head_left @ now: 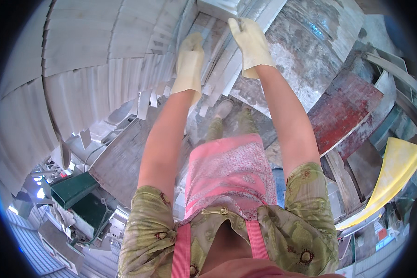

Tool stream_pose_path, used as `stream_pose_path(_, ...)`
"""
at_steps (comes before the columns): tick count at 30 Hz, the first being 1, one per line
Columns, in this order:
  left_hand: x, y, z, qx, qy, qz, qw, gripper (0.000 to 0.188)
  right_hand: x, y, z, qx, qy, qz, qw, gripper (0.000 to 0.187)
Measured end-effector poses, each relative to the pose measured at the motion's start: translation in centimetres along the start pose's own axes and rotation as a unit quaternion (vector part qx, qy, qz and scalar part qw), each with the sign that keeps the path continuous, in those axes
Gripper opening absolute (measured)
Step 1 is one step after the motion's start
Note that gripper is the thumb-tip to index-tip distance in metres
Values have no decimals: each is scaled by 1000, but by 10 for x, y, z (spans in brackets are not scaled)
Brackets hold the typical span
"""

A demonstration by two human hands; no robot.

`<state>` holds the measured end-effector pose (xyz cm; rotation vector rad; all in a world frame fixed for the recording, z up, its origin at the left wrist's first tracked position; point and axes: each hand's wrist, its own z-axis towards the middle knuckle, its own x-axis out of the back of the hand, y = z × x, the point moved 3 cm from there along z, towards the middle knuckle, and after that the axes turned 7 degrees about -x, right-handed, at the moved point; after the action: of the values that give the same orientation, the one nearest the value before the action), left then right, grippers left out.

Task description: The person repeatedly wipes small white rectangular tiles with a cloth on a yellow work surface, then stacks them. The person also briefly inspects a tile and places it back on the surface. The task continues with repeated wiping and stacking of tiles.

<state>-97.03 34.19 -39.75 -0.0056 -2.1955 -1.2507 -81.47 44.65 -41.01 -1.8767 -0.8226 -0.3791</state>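
Cream rubber gloves cover both my hands, which reach far forward. My left hand (190,55) is closed, its fingers curled beside the stacked pale strips on the left; whatever it may hold is hidden. To its right, my right hand (252,44) has its thumb apart from the bent fingers, and nothing shows between them. Long pale strips (238,62) run slantwise between and beneath the hands. Just beyond the right hand lies a white block-like piece (217,6). I cannot tell whether that hand touches it.
Tall stacks of pale grey panels (78,37) stand on the left. A worn, white-stained board (306,51) lies at the right, near a reddish board (345,109). Yellow sheeting (387,180) hangs lower right. A dark green metal box (74,190) stands lower left.
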Motion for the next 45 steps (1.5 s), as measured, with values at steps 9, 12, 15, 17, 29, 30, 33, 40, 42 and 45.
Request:
stream_pose_path(9,2,41,27,-114,-38,-126,985,47,10,-19,17,78,27,-172,982,45)
stream_pose_path(12,-1,57,35,-175,10,-104,979,45,20,-26,13,185,104,-114,971,40)
stream_pose_path(15,-6,60,39,-173,11,-151,973,43,28,-30,14,226,75,-101,966,31)
stream_pose_path(17,-4,55,41,-135,35,-90,986,42,33,-35,17,271,76,-136,950,35)
stream_pose_path(29,-29,99,86,-476,-68,510,713,25,15,-8,18,33,-53,-23,998,55)
stream_pose_path(30,-29,107,83,-454,-73,532,712,23,13,-6,14,31,-58,2,998,56)
stream_pose_path(33,-19,125,80,-376,-191,530,736,21,10,4,6,-81,-65,274,956,57)
stream_pose_path(40,-5,106,67,-424,-137,470,762,37,2,16,16,38,-28,143,989,38)
stream_pose_path(42,-9,87,51,-446,-48,471,760,52,-7,23,19,-11,-87,232,969,39)
stream_pose_path(45,-8,51,39,-264,-54,201,942,56,-21,30,13,-45,-95,362,926,49)
